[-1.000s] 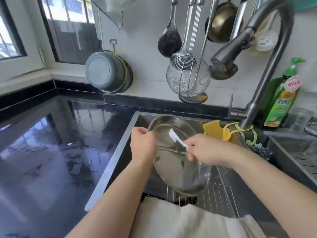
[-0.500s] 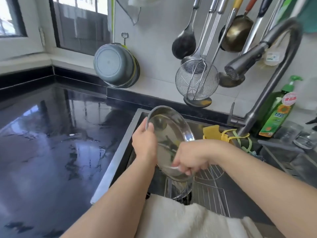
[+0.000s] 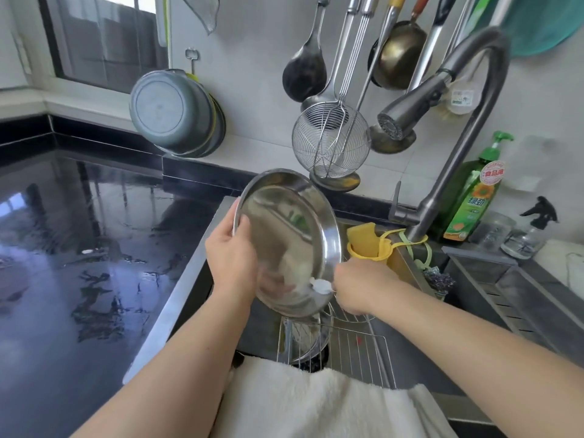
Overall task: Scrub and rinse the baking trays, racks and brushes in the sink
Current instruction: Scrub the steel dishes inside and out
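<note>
**Over the sink, a round tray under the brush**

Left of centre, the black counter [image 3: 79, 263] runs to the far wall. To its right sits the sink [image 3: 407, 352], with a wire rack [image 3: 354, 352] on its floor and a white towel [image 3: 316, 403] over its near edge. A curved tap [image 3: 467, 99] arches over the far right, beside a green soap bottle [image 3: 471, 200]. Above the sink, the tray [image 3: 284, 235] is tilted on edge. The left hand [image 3: 232, 257] grips its left rim, thumb over the lip. The right hand [image 3: 363, 286], fingers curled, holds a white brush [image 3: 319, 284] against the tray's lower right rim.
</note>
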A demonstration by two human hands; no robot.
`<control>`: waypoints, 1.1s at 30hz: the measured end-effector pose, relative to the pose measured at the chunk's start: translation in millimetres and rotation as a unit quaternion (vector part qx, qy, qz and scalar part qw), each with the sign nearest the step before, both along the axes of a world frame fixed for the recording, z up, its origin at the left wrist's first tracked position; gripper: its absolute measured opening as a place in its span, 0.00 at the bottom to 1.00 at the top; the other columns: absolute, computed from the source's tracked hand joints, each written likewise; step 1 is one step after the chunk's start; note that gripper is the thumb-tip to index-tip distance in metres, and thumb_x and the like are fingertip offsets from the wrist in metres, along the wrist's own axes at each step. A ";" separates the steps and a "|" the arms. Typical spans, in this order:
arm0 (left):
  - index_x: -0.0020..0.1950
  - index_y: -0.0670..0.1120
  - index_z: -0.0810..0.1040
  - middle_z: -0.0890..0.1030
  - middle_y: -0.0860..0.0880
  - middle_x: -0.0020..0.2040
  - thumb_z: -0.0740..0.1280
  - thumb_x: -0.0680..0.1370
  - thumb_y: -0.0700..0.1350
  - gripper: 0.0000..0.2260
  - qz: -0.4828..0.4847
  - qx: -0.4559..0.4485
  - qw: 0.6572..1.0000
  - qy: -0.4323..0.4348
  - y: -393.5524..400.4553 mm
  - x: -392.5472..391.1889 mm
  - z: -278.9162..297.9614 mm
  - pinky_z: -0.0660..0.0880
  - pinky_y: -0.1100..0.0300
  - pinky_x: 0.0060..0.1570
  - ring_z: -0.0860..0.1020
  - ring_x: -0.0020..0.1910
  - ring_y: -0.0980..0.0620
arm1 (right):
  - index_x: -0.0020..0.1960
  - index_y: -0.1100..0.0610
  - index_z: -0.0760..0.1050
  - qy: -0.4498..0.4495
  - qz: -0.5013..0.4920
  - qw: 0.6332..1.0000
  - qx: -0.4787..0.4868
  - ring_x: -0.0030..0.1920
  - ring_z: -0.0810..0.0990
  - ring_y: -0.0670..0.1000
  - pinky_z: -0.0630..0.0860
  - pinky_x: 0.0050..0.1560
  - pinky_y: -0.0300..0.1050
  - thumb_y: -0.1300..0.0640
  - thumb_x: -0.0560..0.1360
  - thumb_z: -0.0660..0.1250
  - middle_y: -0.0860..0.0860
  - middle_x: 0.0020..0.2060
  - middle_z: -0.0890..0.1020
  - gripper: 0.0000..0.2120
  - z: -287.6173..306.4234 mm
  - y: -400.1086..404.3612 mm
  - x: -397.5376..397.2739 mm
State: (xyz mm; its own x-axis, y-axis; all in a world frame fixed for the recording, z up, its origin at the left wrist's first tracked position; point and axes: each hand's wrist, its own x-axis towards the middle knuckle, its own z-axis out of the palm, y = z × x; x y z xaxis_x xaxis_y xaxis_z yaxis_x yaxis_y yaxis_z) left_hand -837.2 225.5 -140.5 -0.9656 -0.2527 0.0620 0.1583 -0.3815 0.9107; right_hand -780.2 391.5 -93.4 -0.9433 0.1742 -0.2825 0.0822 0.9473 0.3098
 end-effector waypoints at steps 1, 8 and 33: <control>0.68 0.53 0.83 0.85 0.59 0.61 0.63 0.85 0.40 0.16 0.003 0.004 1.000 0.003 -1.9 0.7 0.4 0.74 0.55 0.70 0.81 0.62 0.61 | 0.49 0.59 0.77 -0.015 0.000 1.000 -0.021 0.35 0.73 0.52 0.74 0.38 0.46 0.64 0.77 0.60 0.52 0.40 0.74 0.07 -5.2 -1.0 0.1; 0.66 0.53 0.84 0.86 0.63 0.54 0.62 0.85 0.39 0.16 0.032 0.018 0.999 0.005 -6.3 1.7 -2.7 0.76 0.69 0.55 0.82 0.54 0.67 | 0.66 0.51 0.80 -0.078 0.093 0.985 -0.125 0.33 0.73 0.45 0.71 0.32 0.37 0.61 0.80 0.63 0.49 0.44 0.81 0.17 -3.9 -9.5 0.2; 0.64 0.57 0.85 0.86 0.63 0.56 0.64 0.84 0.39 0.17 -0.013 -0.021 1.000 -0.016 -8.4 5.9 -1.9 0.75 0.57 0.68 0.81 0.61 0.63 | 0.60 0.56 0.79 0.109 0.118 0.974 0.158 0.47 0.83 0.56 0.74 0.38 0.49 0.65 0.79 0.63 0.52 0.46 0.81 0.13 -7.5 46.7 -20.3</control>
State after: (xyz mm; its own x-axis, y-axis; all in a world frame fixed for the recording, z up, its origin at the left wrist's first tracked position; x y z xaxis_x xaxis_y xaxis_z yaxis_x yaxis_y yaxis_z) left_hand -831.3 217.1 -142.4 -0.9733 -0.2255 0.0419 0.1202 -0.3461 0.9305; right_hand -800.6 438.2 -100.9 -0.9992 -0.0095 -0.0385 -0.0303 0.8081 0.5883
